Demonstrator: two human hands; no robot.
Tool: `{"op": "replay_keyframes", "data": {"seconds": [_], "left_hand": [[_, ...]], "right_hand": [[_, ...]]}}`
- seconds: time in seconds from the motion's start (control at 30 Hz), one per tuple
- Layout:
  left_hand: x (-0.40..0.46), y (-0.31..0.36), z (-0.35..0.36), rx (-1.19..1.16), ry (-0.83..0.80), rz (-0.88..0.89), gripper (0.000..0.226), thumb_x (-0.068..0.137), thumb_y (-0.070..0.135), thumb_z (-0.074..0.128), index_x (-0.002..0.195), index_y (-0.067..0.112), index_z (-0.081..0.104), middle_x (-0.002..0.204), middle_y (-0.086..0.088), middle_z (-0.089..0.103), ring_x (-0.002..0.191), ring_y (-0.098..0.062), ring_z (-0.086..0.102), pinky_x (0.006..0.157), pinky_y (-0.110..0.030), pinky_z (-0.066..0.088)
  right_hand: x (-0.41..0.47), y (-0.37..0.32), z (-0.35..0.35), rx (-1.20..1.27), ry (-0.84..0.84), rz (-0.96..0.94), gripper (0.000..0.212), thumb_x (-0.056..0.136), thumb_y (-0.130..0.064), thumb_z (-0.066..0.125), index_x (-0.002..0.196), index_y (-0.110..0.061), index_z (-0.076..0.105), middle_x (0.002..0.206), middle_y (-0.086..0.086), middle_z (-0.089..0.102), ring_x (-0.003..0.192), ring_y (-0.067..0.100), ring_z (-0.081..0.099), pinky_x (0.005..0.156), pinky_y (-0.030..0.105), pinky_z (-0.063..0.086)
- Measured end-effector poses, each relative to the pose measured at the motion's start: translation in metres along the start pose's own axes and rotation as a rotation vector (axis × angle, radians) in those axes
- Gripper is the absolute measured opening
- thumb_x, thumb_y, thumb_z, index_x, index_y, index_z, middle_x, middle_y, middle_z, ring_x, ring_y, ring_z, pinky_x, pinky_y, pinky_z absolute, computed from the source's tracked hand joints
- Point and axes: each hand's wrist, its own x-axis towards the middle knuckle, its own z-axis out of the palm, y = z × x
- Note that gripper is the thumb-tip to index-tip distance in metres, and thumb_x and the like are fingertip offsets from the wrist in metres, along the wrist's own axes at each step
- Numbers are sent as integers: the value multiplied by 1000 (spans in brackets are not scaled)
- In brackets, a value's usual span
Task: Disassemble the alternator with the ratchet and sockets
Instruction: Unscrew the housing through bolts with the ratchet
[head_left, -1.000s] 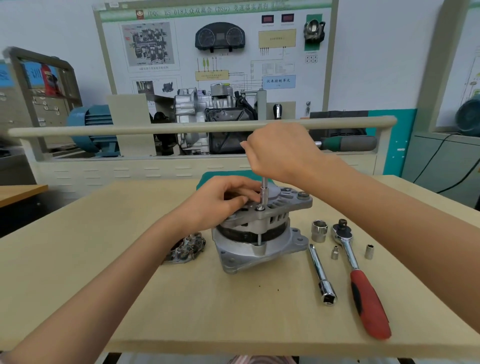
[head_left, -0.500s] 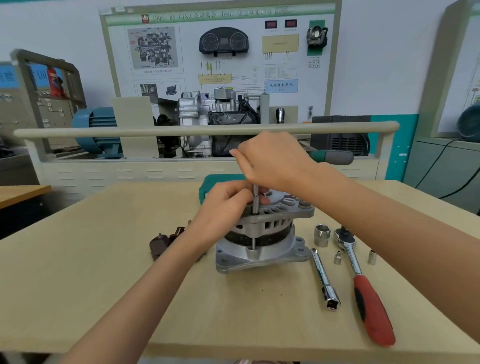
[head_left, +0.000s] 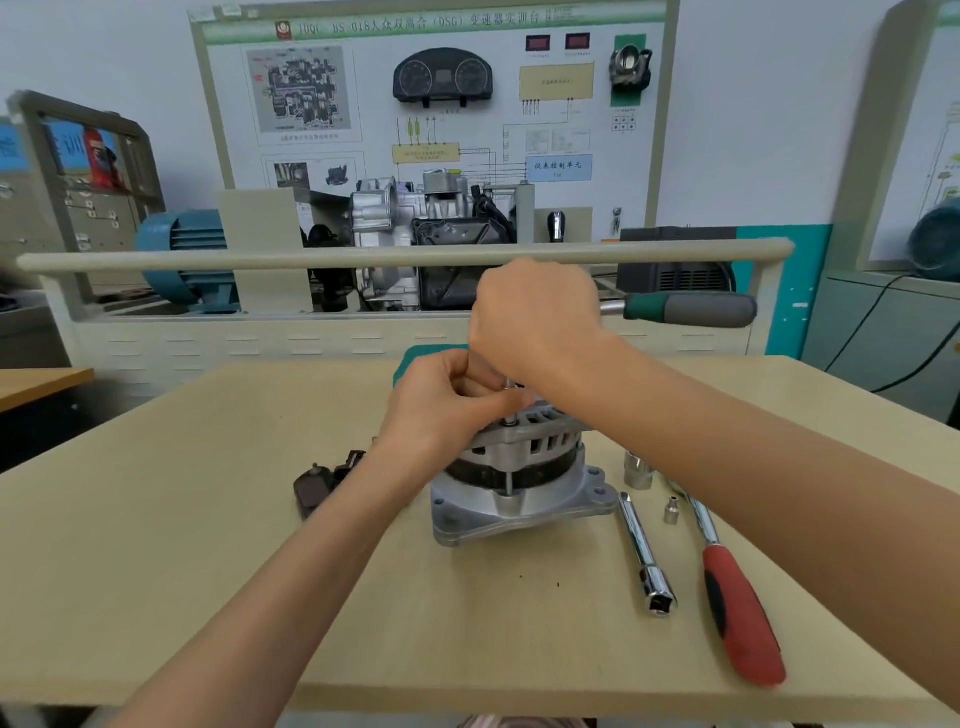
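The silver cast-aluminium alternator with its dark stator band stands on end at the middle of the frame, on the pale wooden workbench, and both hands are busy on top of it. The right hand, just above centre, is curled over the head of a green-and-grey-handled ratchet whose handle sticks out level toward the right edge; its fingers wrap the tool's head, though exactly how they sit underneath is hidden. The left hand is bunched below it, fingertips pinching the thin steel extension shaft that drops from the ratchet to a long through-bolt on the near side of the housing.

As for progress, I'd say the job is partly under way. A dark brown plastic-and-metal part, which looks like something already taken off the alternator, lies on the bench left of it. The two housing halves are not yet separated, and the bolt's shank shows across the stator gap, so it is still in place and being worked. Whether the other through-bolts are out I cannot tell; the hands cover most of the top.

Lower right of the frame, unused, lie a chrome extension bar, a red-handled ratchet, a large chrome socket and a small chrome socket. Splitting the case and pulling the rotor appear to be still ahead.
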Motion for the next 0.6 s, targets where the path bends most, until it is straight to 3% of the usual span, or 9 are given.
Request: {"op": "replay_keyframes", "data": {"seconds": [0.07, 0.13, 0.17, 0.23, 0.37, 0.43, 0.53, 0.6], "left_hand": [[-2, -2, 2, 32, -1, 20, 16, 74, 27, 76, 77, 17, 64, 53, 16, 59, 61, -7, 57, 71, -33, 51], [-3, -1, -3, 55, -93, 34, 13, 83, 29, 68, 91, 19, 70, 68, 15, 68, 76, -7, 63, 80, -31, 52], [-3, 1, -6, 41, -160, 45, 12, 87, 25, 64, 96, 20, 71, 74, 15, 71, 81, -5, 66, 78, -23, 53], [-4, 4, -12, -7, -263, 41, 14, 92, 15, 60, 99, 18, 72, 74, 17, 73, 73, 6, 65, 61, -6, 47], [-3, 7, -11, -65, -189, -21, 7, 82, 15, 72, 83, 21, 72, 72, 13, 73, 60, 8, 63, 48, -3, 40], [-1, 7, -5, -42, -85, -29, 12, 72, 21, 80, 73, 20, 68, 59, 12, 67, 56, 0, 61, 53, -11, 45], [1, 9, 2, 90, -16, -18, 23, 65, 29, 79, 68, 18, 60, 57, 9, 57, 62, -12, 54, 86, -43, 50], [1, 10, 1, 139, -37, -25, 22, 69, 32, 76, 74, 16, 62, 59, 8, 57, 63, -12, 53, 89, -50, 46]], "right_hand": [[0, 3, 0, 5, -9, 22, 25, 90, -16, 42, 65, -13, 37, 57, -1, 31, 48, 17, 30, 44, 25, 18], [-1, 6, 1, 14, 33, -12, 23, 93, -18, 40, 70, -15, 40, 56, -1, 29, 47, 17, 27, 44, 25, 17], [-2, 8, 2, 14, 77, -51, 25, 95, -20, 38, 71, -15, 41, 55, -1, 28, 45, 17, 25, 43, 25, 16], [-4, 9, 4, 15, 155, -155, 33, 99, -26, 32, 70, -15, 43, 54, -1, 27, 45, 18, 25, 43, 26, 14], [-6, 11, 3, 116, 180, -219, 37, 100, -29, 29, 71, -14, 44, 58, 0, 36, 54, 22, 36, 43, 25, 15], [-7, 9, 4, 133, 136, -136, 34, 99, -26, 32, 70, -13, 43, 55, -1, 32, 50, 21, 34, 43, 26, 16], [-4, 3, 1, 28, 69, 11, 34, 92, -16, 41, 59, -12, 33, 54, -1, 31, 44, 16, 29, 43, 25, 16], [-2, 1, 0, -15, 52, 16, 34, 90, -14, 42, 58, -14, 31, 55, -1, 32, 44, 14, 29, 43, 25, 16]]}}
